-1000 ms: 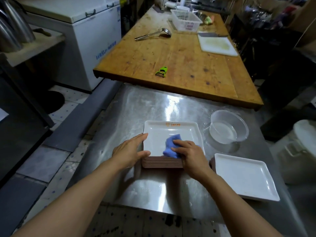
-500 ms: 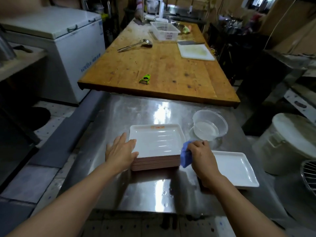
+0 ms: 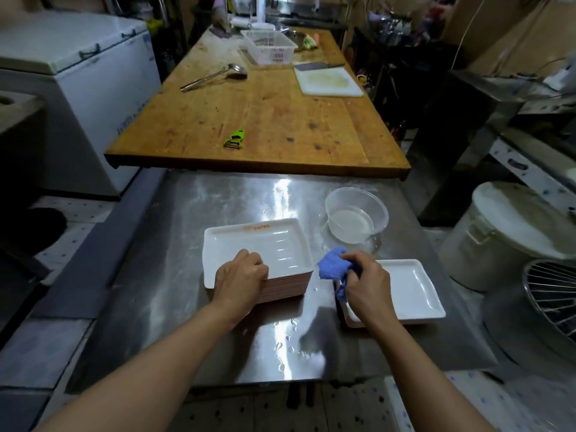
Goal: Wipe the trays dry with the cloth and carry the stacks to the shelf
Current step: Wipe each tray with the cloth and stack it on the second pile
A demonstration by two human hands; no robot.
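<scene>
A stack of white square trays (image 3: pixel 265 244) stands on the wet steel table (image 3: pixel 174 275). My left hand (image 3: pixel 241 275) grips the near edge of the top tray, fingers curled over its rim. To the right lies a second, low stack topped by a white tray (image 3: pixel 411 291). My right hand (image 3: pixel 367 282) holds a crumpled blue cloth (image 3: pixel 332 266) between the two stacks, above the left edge of the right tray.
A clear plastic bowl (image 3: pixel 357 219) with water stands behind the trays. Beyond lies a wooden table (image 3: pixel 265 113) with a green peeler (image 3: pixel 234 139), ladle, basket and cutting board. A white lidded bucket (image 3: pixel 511 235) and a wire rack stand to the right, a chest freezer (image 3: pixel 78 88) to the left.
My right hand has carried the cloth off the left stack to the gap beside the right tray. My left hand moved from the stack's side onto the top tray's near edge.
</scene>
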